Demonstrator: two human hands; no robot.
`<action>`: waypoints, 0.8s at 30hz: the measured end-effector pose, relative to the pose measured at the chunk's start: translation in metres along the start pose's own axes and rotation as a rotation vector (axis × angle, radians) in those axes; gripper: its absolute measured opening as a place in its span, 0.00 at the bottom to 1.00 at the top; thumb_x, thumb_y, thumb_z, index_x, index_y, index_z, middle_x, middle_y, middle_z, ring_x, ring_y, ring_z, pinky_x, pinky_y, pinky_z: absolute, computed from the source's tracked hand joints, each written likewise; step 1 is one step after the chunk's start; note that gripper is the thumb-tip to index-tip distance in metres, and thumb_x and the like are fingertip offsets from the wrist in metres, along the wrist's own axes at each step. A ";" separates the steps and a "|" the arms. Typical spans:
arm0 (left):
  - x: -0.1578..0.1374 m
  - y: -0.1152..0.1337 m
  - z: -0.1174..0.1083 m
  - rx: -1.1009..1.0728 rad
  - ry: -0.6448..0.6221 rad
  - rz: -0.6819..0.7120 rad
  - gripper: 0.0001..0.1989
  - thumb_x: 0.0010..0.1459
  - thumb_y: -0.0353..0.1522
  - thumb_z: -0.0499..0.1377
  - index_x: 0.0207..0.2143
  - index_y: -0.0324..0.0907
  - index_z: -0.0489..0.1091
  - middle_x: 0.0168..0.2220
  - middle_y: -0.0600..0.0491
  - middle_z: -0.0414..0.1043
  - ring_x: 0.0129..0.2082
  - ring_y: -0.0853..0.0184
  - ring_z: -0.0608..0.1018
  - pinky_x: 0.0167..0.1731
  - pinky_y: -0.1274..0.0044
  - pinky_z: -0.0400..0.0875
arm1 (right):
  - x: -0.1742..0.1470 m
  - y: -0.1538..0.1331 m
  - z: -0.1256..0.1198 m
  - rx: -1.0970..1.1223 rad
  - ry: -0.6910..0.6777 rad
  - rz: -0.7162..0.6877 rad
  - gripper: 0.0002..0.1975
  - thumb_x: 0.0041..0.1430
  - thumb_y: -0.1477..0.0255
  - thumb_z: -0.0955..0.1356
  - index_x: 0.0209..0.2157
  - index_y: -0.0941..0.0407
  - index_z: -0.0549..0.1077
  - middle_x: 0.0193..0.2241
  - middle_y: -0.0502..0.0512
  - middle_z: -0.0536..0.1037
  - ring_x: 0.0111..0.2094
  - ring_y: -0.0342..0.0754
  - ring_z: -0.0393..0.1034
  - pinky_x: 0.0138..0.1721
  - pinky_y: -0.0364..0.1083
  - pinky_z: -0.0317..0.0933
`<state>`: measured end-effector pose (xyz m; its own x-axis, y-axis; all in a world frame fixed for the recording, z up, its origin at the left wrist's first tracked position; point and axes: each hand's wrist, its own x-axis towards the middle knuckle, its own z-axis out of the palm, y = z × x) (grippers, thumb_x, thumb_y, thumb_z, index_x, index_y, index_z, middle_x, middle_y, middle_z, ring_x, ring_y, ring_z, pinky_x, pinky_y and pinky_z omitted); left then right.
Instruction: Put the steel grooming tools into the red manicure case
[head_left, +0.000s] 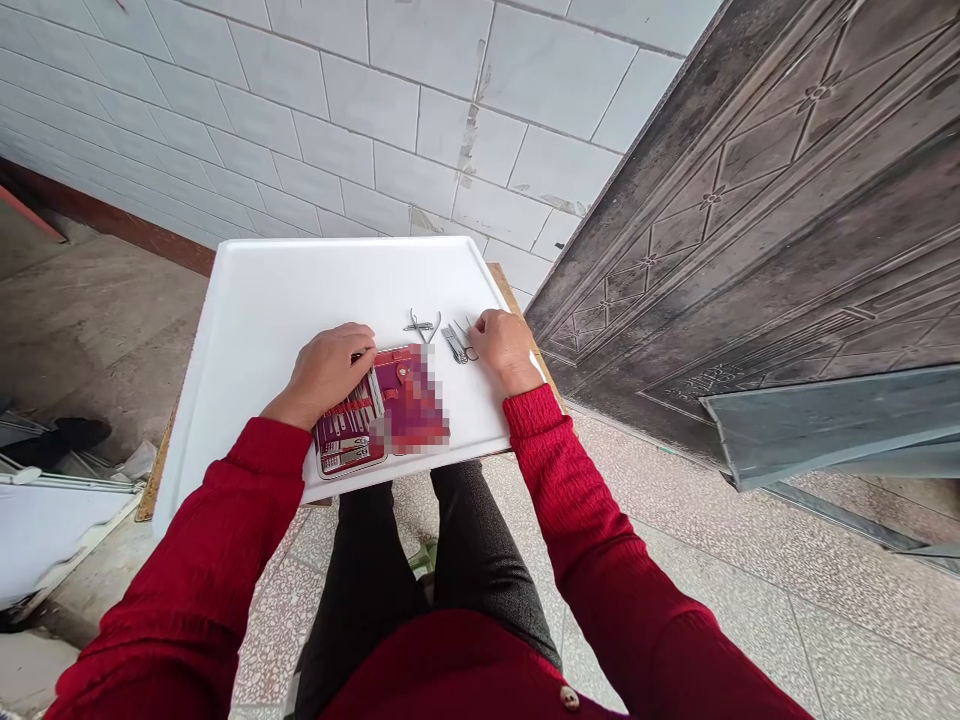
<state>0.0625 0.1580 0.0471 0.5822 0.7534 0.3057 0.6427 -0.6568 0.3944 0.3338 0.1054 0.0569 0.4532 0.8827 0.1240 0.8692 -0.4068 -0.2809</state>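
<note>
An open manicure case (390, 380), red and purple, lies at the near edge of the white board. Its left half carries several slim metal tools and two nail clippers (345, 452). My left hand (330, 370) rests over the case's upper left side, its fingers curled at the edge. To the right, my right hand (501, 342) is closed low over the board beside small scissors (470, 353); what its fingertips pinch is hidden. A nail clipper (454, 343) lies just left of the scissors. Cuticle nippers (427, 326) sit above the case, with a small metal piece across them.
The white board (300, 280) has a raised rim and rests on a wooden surface (517, 292). Behind it rises a white tiled wall (405, 110). A dark patterned metal door (720, 200) stands close on the right. A grey metal panel (832, 420) juts out lower right.
</note>
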 end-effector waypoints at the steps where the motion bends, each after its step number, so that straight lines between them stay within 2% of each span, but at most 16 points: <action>1: 0.000 0.000 0.000 0.002 0.001 -0.001 0.14 0.65 0.36 0.52 0.36 0.47 0.77 0.53 0.52 0.80 0.52 0.59 0.80 0.47 0.68 0.75 | 0.000 0.000 0.000 0.013 0.001 0.005 0.07 0.60 0.72 0.68 0.33 0.56 0.80 0.36 0.61 0.83 0.40 0.55 0.77 0.39 0.47 0.63; 4: 0.000 -0.001 0.001 0.002 0.009 -0.003 0.14 0.65 0.36 0.52 0.36 0.47 0.78 0.53 0.53 0.80 0.52 0.59 0.80 0.47 0.68 0.75 | 0.000 0.000 0.000 0.138 0.026 -0.007 0.05 0.56 0.74 0.69 0.29 0.55 0.78 0.32 0.58 0.82 0.37 0.52 0.76 0.38 0.46 0.64; 6: 0.000 -0.001 0.002 -0.007 0.013 -0.005 0.14 0.65 0.36 0.52 0.36 0.47 0.78 0.52 0.53 0.80 0.52 0.59 0.80 0.47 0.68 0.75 | -0.001 -0.001 0.002 0.324 0.009 -0.044 0.06 0.56 0.74 0.69 0.26 0.55 0.75 0.27 0.54 0.81 0.32 0.49 0.75 0.36 0.45 0.64; 10: 0.000 -0.001 0.003 -0.027 0.019 0.001 0.14 0.65 0.36 0.52 0.35 0.46 0.78 0.52 0.52 0.80 0.52 0.59 0.80 0.49 0.67 0.75 | -0.005 -0.007 0.011 0.821 -0.227 -0.106 0.05 0.55 0.71 0.70 0.26 0.56 0.73 0.17 0.48 0.73 0.20 0.42 0.67 0.25 0.42 0.62; 13: 0.000 -0.001 0.004 -0.027 0.021 0.004 0.15 0.66 0.36 0.52 0.36 0.46 0.79 0.52 0.52 0.80 0.52 0.58 0.80 0.49 0.67 0.75 | -0.008 -0.013 0.015 1.067 -0.390 -0.138 0.06 0.51 0.71 0.73 0.30 0.56 0.72 0.16 0.46 0.73 0.18 0.41 0.66 0.20 0.40 0.59; 16: 0.000 -0.001 0.004 -0.019 0.018 0.011 0.15 0.66 0.36 0.52 0.36 0.46 0.79 0.52 0.51 0.80 0.52 0.58 0.80 0.49 0.66 0.75 | -0.013 -0.018 0.015 1.168 -0.466 -0.200 0.16 0.48 0.72 0.73 0.41 0.56 0.73 0.18 0.43 0.74 0.19 0.42 0.68 0.19 0.39 0.60; 19: 0.000 -0.001 0.004 -0.009 0.014 0.007 0.15 0.66 0.36 0.52 0.36 0.46 0.79 0.52 0.52 0.80 0.52 0.58 0.80 0.49 0.66 0.75 | -0.019 -0.022 0.017 1.179 -0.515 -0.256 0.25 0.48 0.74 0.72 0.51 0.55 0.71 0.21 0.40 0.74 0.20 0.42 0.71 0.20 0.39 0.61; 24: 0.000 -0.001 0.005 -0.005 0.019 0.004 0.15 0.66 0.36 0.52 0.37 0.46 0.79 0.53 0.52 0.80 0.52 0.58 0.80 0.49 0.67 0.75 | -0.024 -0.025 0.022 1.125 -0.547 -0.269 0.22 0.49 0.76 0.70 0.49 0.55 0.74 0.21 0.40 0.73 0.21 0.42 0.71 0.21 0.40 0.60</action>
<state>0.0644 0.1591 0.0422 0.5749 0.7513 0.3241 0.6380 -0.6596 0.3973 0.2971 0.0995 0.0404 -0.0830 0.9962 -0.0281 0.1539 -0.0150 -0.9880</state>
